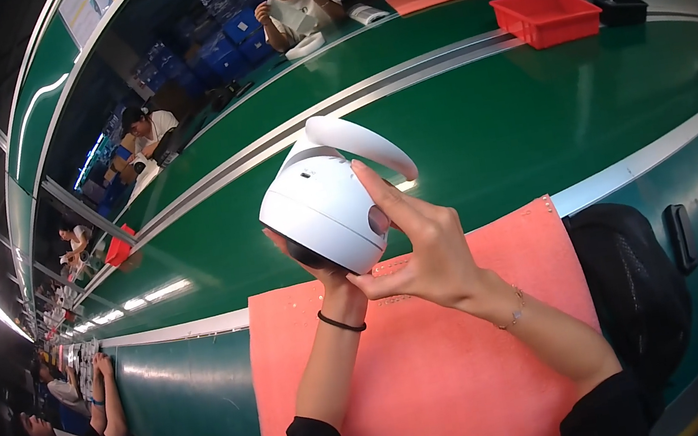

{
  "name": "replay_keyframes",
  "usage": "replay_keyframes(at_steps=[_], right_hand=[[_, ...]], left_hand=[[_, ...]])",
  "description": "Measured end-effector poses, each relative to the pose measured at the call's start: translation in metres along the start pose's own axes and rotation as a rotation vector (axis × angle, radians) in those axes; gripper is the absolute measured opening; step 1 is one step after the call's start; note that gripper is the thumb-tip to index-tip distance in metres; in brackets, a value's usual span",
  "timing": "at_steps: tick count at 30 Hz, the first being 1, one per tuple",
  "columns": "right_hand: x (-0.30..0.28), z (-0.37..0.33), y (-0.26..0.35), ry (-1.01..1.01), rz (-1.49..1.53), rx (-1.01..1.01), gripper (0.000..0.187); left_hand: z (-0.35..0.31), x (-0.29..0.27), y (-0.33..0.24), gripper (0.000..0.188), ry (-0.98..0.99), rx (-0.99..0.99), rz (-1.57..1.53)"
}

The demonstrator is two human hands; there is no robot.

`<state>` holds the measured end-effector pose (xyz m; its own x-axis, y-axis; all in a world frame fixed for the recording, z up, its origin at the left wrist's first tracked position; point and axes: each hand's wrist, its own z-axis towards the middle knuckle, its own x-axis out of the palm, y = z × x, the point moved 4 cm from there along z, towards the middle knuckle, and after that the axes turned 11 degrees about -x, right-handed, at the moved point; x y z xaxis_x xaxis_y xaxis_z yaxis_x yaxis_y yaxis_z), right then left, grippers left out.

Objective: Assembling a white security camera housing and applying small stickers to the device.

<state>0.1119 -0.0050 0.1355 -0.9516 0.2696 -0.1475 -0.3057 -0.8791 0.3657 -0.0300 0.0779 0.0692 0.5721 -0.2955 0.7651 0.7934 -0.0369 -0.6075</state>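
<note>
A white, rounded plastic device (pixel 321 209) is held up in front of me, tilted, above the far edge of a pink mat. A curved white loop (pixel 365 145) rises from its top, and its lower left face is dark. My left hand (pixel 318 268) supports it from below, with most of the fingers hidden behind the device. On the right side, my right hand (pixel 430 246) grips it, forefinger stretched up near the loop and thumb at the lower edge. I cannot tell the exact kind of device.
The pink mat (pixel 443 366) lies under my forearms. Beyond it runs a green conveyor belt (pixel 462 129) with metal rails. A red bin (pixel 549 18) stands far right, near a dark tray (pixel 620 8). At right lies a black bag (pixel 630 284). Other people work along the line.
</note>
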Motion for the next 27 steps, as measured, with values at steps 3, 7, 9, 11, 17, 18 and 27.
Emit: replay_keyframes(at_steps=[3, 7, 9, 11, 17, 18, 27], right_hand=[[0.002, -0.002, -0.003, 0.079, 0.027, 0.048, 0.098], [0.004, -0.006, -0.006, 0.011, 0.05, 0.122, 0.092], [0.006, -0.008, -0.003, -0.056, -0.001, 0.111, 0.086], [0.013, -0.011, -0.003, 0.043, -0.025, 0.172, 0.067], [0.01, -0.012, -0.008, 0.045, -0.004, 0.331, 0.046], [0.01, -0.013, -0.01, 0.048, -0.006, 0.331, 0.046], [0.014, -0.018, -0.012, 0.003, 0.023, 0.367, 0.043]], left_hand=[[-0.006, 0.014, -0.001, 0.083, 0.001, 0.03, 0.018], [-0.01, 0.029, 0.002, 0.079, -0.225, 0.085, 0.051], [-0.015, 0.029, -0.001, 0.082, -0.324, 0.139, 0.068], [-0.02, 0.032, -0.005, 0.083, -0.353, 0.148, 0.078], [-0.025, 0.039, -0.003, 0.085, -0.439, 0.187, 0.165], [-0.024, 0.037, -0.002, 0.085, -0.427, 0.187, 0.161], [-0.021, 0.031, -0.004, 0.083, -0.401, 0.19, 0.161]])
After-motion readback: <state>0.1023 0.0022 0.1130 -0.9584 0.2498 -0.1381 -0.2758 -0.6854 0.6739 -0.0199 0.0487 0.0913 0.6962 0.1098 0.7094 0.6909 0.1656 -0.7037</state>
